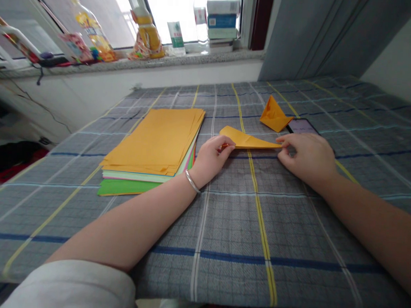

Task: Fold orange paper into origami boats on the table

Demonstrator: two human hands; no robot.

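Note:
A folded piece of orange paper (248, 141) is stretched between my hands over the checked cloth. My left hand (214, 152), a silver bangle at its wrist, pinches the paper's left end. Thumb and forefinger of my right hand (306, 155) grip its narrow right tip. Beyond the right hand stands a folded orange paper boat (274, 115), its point raised. A phone (304, 126) lies beside the boat, partly hidden behind my right hand.
To the left lies a stack of coloured paper (159, 139), orange on top, green at the bottom. Along the granite windowsill (195, 59) stand bottles, a tube and a pile of boxes (222, 22). A grey panel (317, 36) rises at the back right.

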